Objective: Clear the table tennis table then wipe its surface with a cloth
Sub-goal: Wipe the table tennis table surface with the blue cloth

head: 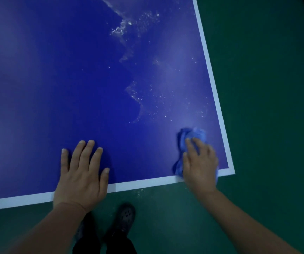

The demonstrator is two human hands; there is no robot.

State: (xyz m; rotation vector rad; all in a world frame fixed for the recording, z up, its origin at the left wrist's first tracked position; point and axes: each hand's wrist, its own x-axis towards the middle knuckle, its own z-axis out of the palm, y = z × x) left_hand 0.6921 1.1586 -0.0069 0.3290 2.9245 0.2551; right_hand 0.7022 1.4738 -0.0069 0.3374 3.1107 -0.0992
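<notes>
Green floor (266, 107) surrounds a blue tabletop (56, 79) with white edge line. Left hand (81, 173) lies flat, fingers straight and spread, palm over the near edge line. Right hand (199, 162) presses on a crumpled blue cloth (193, 136) at the near right corner, fingers laid over it; cloth sticks out beyond the fingertips and to the hand's left. White specks and smears (138, 70) spread over the tabletop beyond the right hand. Dark perforated shoe (126, 215) on floor, between the two forearms.
</notes>
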